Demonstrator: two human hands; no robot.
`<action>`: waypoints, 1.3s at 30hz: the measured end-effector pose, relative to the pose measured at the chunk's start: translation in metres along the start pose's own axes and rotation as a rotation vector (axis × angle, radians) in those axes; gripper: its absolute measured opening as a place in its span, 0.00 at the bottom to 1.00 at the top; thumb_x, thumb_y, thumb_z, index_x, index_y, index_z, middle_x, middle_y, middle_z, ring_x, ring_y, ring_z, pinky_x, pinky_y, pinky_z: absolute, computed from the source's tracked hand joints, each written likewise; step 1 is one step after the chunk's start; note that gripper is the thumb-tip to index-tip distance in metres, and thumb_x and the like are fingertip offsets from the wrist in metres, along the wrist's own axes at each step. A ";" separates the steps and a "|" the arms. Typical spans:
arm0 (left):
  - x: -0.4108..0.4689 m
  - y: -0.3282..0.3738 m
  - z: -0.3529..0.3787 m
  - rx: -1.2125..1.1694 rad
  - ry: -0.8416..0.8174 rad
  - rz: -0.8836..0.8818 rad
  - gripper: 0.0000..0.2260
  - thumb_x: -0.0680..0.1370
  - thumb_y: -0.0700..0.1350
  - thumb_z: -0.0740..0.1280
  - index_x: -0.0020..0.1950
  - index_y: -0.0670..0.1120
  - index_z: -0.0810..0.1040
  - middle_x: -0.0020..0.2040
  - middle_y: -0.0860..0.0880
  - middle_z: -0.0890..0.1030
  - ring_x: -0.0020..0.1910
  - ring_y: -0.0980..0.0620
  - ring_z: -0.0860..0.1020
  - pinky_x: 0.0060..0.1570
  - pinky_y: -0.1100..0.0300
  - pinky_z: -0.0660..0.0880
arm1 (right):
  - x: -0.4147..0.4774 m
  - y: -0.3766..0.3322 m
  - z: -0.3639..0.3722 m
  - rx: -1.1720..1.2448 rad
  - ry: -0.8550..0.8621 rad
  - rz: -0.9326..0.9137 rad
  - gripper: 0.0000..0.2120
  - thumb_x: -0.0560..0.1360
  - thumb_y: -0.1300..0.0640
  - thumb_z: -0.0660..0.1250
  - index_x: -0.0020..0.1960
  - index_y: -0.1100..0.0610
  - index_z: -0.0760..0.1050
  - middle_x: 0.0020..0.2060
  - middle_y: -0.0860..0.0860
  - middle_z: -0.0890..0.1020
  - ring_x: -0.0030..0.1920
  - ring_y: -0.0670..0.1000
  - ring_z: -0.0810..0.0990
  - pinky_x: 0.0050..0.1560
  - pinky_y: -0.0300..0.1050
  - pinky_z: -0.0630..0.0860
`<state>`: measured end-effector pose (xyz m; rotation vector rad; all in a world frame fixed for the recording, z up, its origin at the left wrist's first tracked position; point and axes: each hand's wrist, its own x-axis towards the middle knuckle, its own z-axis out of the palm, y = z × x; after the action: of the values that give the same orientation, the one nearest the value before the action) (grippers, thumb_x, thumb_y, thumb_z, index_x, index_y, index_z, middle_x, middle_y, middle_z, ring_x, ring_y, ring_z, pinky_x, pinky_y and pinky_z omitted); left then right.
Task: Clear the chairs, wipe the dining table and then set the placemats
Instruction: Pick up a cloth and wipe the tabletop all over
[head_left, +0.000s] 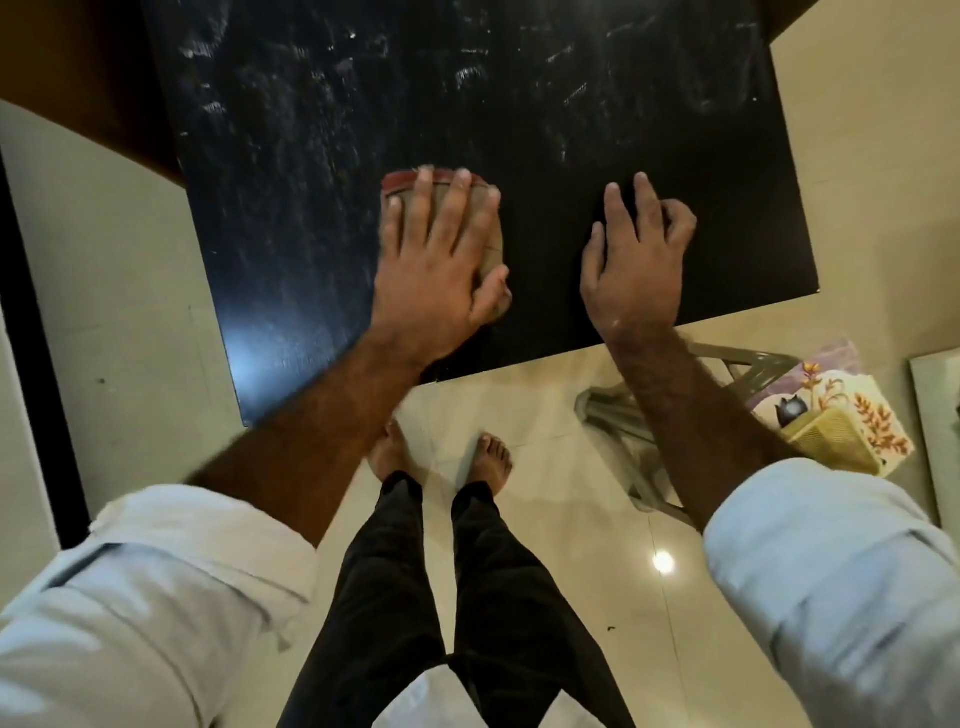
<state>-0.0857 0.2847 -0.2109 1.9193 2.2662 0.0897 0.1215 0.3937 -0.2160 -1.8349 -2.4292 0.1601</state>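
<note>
— Left hand (431, 270): gripping anything?
— No. Its fingers lie straight, pressing a cloth (493, 244) flat on the table (467, 93). The right hand (634, 260) holds nothing; its bent fingertips touch the tabletop.
— And the surface?
— Black, glossy, smeared with pale streaks. A grey plastic chair (618, 415) stands by the near right corner, with floral placemats (836, 400) beside it. The cloth is tan and red-edged, near the table's front edge.

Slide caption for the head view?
Left hand presses tan red-edged cloth on smeared black table; right hand rests beside it.
</note>
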 end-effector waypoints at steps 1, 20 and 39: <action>0.013 -0.009 -0.002 -0.002 0.011 -0.025 0.37 0.86 0.66 0.53 0.91 0.52 0.49 0.91 0.45 0.50 0.89 0.35 0.47 0.85 0.30 0.49 | -0.001 0.000 0.001 -0.001 0.010 -0.003 0.26 0.89 0.44 0.54 0.84 0.51 0.69 0.85 0.55 0.66 0.78 0.63 0.67 0.76 0.57 0.71; -0.002 -0.024 -0.011 -0.009 0.013 -0.274 0.35 0.85 0.64 0.54 0.90 0.51 0.55 0.91 0.46 0.54 0.89 0.36 0.49 0.85 0.31 0.48 | 0.000 -0.001 0.011 0.001 0.057 -0.025 0.26 0.89 0.45 0.54 0.84 0.52 0.68 0.85 0.55 0.66 0.79 0.63 0.67 0.75 0.57 0.73; -0.026 -0.116 -0.022 -0.026 -0.006 -0.321 0.37 0.85 0.63 0.51 0.91 0.48 0.50 0.91 0.44 0.51 0.90 0.37 0.48 0.86 0.32 0.49 | -0.001 0.001 0.012 0.057 0.064 -0.037 0.26 0.90 0.45 0.53 0.84 0.54 0.68 0.84 0.56 0.66 0.77 0.66 0.67 0.74 0.57 0.70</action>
<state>-0.1985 0.2404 -0.2048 1.5161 2.5208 0.0708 0.1210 0.3925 -0.2279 -1.7431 -2.3880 0.1629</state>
